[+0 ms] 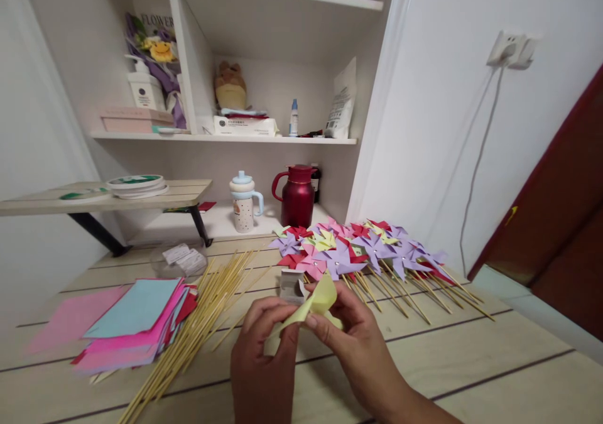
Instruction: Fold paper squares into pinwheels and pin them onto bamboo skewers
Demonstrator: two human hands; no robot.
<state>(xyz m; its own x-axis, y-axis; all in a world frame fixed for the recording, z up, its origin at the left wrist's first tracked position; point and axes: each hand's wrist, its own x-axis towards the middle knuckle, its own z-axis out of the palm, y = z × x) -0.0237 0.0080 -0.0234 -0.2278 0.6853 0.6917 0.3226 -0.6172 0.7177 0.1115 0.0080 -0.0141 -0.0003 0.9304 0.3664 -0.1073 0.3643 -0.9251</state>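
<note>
My left hand (pixel 264 342) and right hand (pixel 351 336) pinch the yellow paper (pixel 316 303) shut: light, floppy (creases easily), best gripped at the edges.

You have two hands in view, left hand (pixel 264 355) and right hand (pixel 351 336), sharing one yellow paper square (pixel 316 303). One small white box (pixel 292 286) sits just beyond them. One stack of coloured paper sheets (pixel 136 323); sheet count can't be told. One loose bundle of bamboo sticks (pixel 202 317), too many to count. One heap of finished pinwheels (pixel 348 248), well over a dozen, overlapping. One red thermos jug (pixel 298 195). One lidded cup (pixel 244 203). One glue bottle (pixel 293 117) on the shelf.
</note>
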